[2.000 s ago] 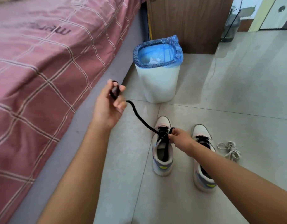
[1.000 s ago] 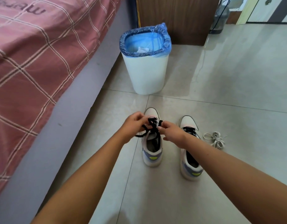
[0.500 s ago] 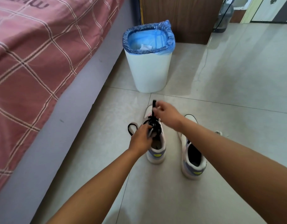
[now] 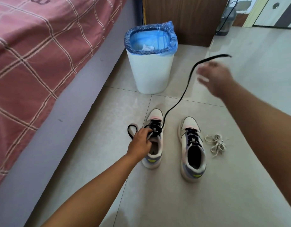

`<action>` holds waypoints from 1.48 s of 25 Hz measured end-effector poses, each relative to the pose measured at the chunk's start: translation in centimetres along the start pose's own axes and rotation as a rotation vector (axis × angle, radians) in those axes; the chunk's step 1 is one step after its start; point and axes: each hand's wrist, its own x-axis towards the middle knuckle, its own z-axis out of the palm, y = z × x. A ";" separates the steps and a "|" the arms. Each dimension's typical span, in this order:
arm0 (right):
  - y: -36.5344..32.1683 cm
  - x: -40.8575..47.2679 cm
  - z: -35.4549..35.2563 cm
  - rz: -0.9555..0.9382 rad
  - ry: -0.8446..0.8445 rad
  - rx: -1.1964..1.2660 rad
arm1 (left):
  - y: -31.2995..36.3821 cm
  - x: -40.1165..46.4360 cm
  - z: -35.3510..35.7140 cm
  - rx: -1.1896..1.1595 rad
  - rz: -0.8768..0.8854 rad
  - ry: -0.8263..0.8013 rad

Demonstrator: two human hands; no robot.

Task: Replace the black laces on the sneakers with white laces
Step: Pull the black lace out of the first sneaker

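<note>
Two white sneakers with yellow heel marks stand side by side on the tiled floor. My left hand (image 4: 139, 142) grips the tongue area of the left sneaker (image 4: 152, 158), whose black lace (image 4: 176, 102) is partly pulled out. One end of the lace arcs up through the air past my right hand (image 4: 214, 77); the other loops on the floor left of the shoe. My right hand is raised and motion-blurred beside the airborne end, and its hold is unclear. The right sneaker (image 4: 193, 172) is still fully laced in black. A bundle of white laces (image 4: 217, 144) lies on the floor just right of it.
A white bin (image 4: 149, 71) with a blue liner stands just beyond the shoes. A bed with a pink checked cover (image 4: 34, 54) and its grey base run along the left. A wooden cabinet (image 4: 182, 18) and a water jug (image 4: 226, 20) stand at the back.
My right hand swung up and to the right from the left sneaker, drawing a long length of black lace out into the air. My left hand stayed on the shoe.
</note>
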 end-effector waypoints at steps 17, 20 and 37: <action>16.6 -13.6 4.3 -0.167 -0.353 -0.913 | 1.2 -1.2 -0.1 -0.274 -0.078 -0.132; 17.3 -14.6 4.3 -0.231 -0.371 -0.965 | 1.6 -1.2 -1.7 -0.588 -0.274 -0.349; 17.9 -15.3 3.5 -0.219 -0.397 -0.849 | 1.9 -2.0 -1.8 -0.411 -0.195 -0.409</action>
